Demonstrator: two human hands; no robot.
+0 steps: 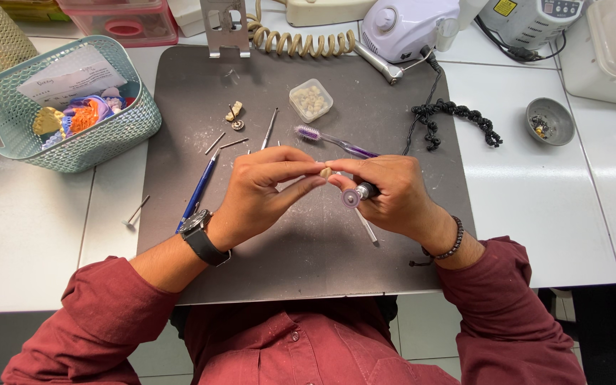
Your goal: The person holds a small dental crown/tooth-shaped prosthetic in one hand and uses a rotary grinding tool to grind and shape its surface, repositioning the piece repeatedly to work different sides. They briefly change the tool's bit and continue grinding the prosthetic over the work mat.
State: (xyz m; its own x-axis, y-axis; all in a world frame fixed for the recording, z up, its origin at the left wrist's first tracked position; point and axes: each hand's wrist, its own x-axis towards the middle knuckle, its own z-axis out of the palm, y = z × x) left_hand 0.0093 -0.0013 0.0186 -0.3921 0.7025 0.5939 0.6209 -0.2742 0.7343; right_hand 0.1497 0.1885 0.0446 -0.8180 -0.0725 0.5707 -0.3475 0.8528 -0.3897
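Both hands meet over the middle of a dark grey work mat [393,264]. My left hand [262,189] pinches a small cream tooth-shaped piece [326,172] between thumb and fingertips. My right hand [386,191] touches the same piece with its fingertips and grips a rotary handpiece [360,192] whose round disc end points left, just below the piece. A thin metal rod [366,227] lies on the mat under my right hand. A watch sits on my left wrist, a bead bracelet on my right.
On the mat lie a purple toothbrush [329,140], a blue pen-like tool [198,191], a small clear box of teeth [311,100] and thin metal tools [270,128]. A teal basket [101,139] stands left, a grey dish [550,121] right, machines and a coiled cord [301,43] behind.
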